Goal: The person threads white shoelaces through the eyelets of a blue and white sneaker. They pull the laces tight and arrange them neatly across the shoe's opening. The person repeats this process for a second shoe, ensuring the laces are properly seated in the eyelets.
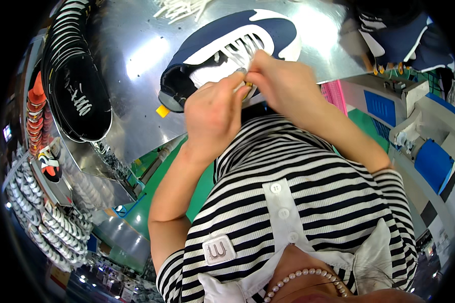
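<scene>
A navy and white shoe upper lies sideways on the shiny metal table, its toe to the right and its dark heel opening to the left. White shoelace zigzags through its eyelets. Over the near side of the shoe, my left hand is closed, with thumb and fingertips pinched by the lace. My right hand pinches the white lace close to the left fingertips, slightly blurred. My fingers hide the lace ends. A small yellow tab sticks out under the heel.
The metal table carries a long nested row of black shoes at left, loose white laces at the far edge and more navy uppers at right. A pink basket and a blue-panelled machine stand beyond the right edge.
</scene>
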{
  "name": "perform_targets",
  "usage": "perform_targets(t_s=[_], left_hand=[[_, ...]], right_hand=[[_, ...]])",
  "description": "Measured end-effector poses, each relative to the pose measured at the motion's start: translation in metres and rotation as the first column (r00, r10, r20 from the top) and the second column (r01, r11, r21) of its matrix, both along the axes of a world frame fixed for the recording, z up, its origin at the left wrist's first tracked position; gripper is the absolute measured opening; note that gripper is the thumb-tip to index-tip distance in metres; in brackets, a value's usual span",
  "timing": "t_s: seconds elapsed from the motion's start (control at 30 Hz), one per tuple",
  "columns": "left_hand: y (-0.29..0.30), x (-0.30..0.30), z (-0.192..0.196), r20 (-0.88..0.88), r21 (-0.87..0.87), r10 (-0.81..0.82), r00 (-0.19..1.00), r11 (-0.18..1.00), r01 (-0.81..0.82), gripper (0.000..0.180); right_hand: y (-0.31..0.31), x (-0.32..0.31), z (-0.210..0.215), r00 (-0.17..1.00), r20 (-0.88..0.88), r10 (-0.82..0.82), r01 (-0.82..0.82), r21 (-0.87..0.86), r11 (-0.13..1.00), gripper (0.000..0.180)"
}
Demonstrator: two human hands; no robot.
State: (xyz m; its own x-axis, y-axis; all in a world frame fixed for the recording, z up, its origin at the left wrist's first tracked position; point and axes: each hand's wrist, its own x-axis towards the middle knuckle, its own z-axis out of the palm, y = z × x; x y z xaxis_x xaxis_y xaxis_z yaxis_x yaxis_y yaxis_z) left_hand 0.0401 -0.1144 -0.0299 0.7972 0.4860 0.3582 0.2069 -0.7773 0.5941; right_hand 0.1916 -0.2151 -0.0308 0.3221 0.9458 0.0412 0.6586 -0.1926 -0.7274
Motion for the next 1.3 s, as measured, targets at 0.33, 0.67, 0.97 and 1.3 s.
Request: perform_targets(t_s=[0.33, 0.67, 0.97, 1.3], left_hand=[[0.0, -0.005, 0.024, -0.257, -0.295, 0.082, 0.963, 0.942, -0.159, 0.023], [0.017, 0.006, 0.059, -0.63, -0.326, -0.233, 0.74, 0.945, 0.02, 0.025], [0.016, 0.012, 0.023, -0.335, -0.395, 0.252, 0.908, 0.837, -0.379, 0.027], [0.017, 0.019, 0.017, -0.408, -0.182, 0.332, 0.85, 0.883, -0.432, 0.016]], right_hand=[[-0.02, 0.056, 0.031, 0.962, -0.243, -0.128, 0.102, -0.117, 0.988, 0.021], [0.023, 0.039, -0.034, 0.942, -0.26, -0.211, 0.273, 0.232, 0.934, 0.024], [0.023, 0.042, -0.025, 0.941, -0.338, 0.036, -0.001, 0.103, 0.995, 0.021], [0.026, 0.043, -0.019, 0.947, -0.322, 0.016, 0.004, 0.061, 0.998, 0.021]])
